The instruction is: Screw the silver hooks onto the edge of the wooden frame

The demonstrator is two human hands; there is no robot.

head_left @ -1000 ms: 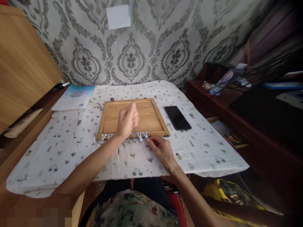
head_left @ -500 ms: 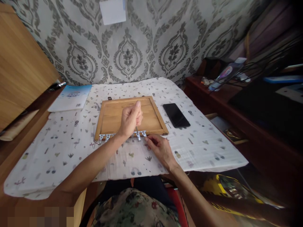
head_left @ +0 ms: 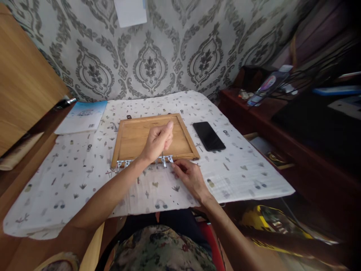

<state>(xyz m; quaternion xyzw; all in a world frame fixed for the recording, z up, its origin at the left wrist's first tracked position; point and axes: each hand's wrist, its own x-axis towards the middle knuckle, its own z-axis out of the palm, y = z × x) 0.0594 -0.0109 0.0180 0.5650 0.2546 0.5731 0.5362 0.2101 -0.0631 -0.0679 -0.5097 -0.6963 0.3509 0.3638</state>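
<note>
A wooden framed board (head_left: 135, 137) lies flat on the cloth-covered table. Along its near edge runs a silvery metal hook rail (head_left: 164, 162) with several hooks. My left hand (head_left: 158, 142) is a closed fist above the board, thumb on top, around a screwdriver. Only the thin screwdriver shaft (head_left: 162, 154) shows beneath the fist, pointing down at the rail; the handle is hidden in my fingers. With thumb and finger, my right hand (head_left: 191, 177) pinches the right end of the rail. My left wrist and forearm hide the middle of the rail.
A black phone (head_left: 209, 136) rests right of the board. At the back left lies a blue and white book (head_left: 81, 117). The patterned white cloth (head_left: 242, 173) covers the table. On the right, a dark red desk (head_left: 239, 113) holds a bottle (head_left: 267, 88) and cables.
My left fist has turned slightly, its thumb tipping to the right. The right hand keeps its pinch at the rail's end. The whole view has shifted a little.
</note>
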